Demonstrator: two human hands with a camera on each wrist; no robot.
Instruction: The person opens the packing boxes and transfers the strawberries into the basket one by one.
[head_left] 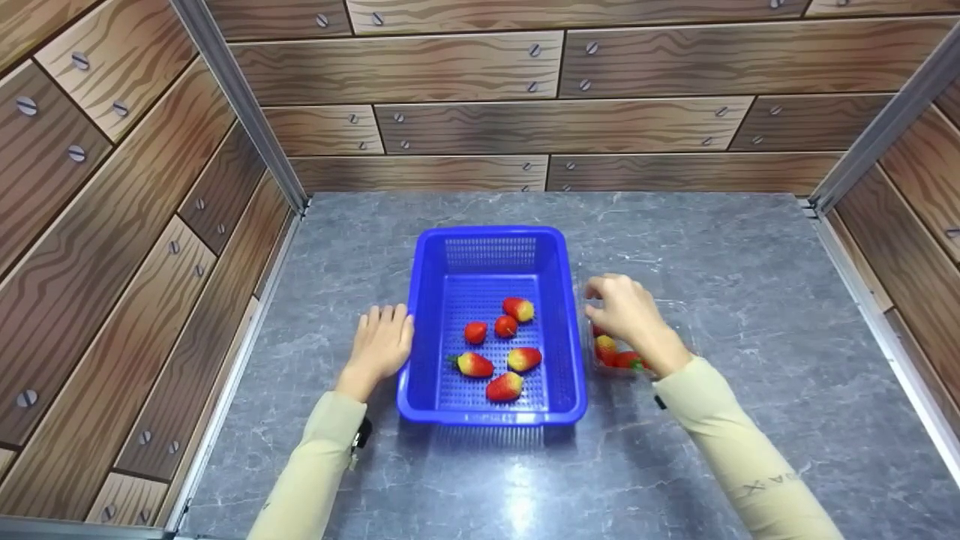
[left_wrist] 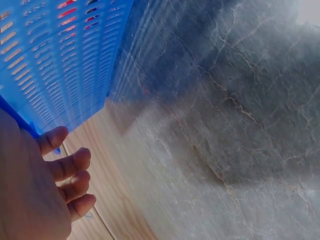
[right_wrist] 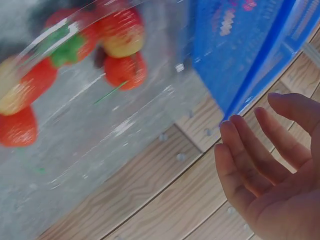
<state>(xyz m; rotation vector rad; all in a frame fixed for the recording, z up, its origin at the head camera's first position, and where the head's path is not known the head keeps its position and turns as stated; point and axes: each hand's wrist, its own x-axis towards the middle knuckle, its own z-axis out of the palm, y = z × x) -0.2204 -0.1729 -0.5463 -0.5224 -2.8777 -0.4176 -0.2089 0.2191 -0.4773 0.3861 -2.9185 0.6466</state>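
Two hands down, your left hand (head_left: 382,345) flat on the table (head_left: 750,300), fingers straight and together beside the blue basket (head_left: 427,315), six strawberries (head_left: 506,386) inside, your right hand (head_left: 626,315) over the clear box (head_left: 675,330), fingers loosely apart, holding nothing.

A basket (head_left: 491,330) sits mid-bench (head_left: 750,300), its long side running away from me. Six strawberries (head_left: 504,387) lie in it, mostly in the near half. My left hand (head_left: 382,343) lies flat on the bench, touching the basket's left wall. Just right of the basket stands a clear tray (head_left: 637,337) with more berries (head_left: 606,346) in it. My right hand (head_left: 626,311) is over that tray, fingers (right_wrist: 250,165) loosely spread, covering its far part. Walls stand behind the bench and on both sides.
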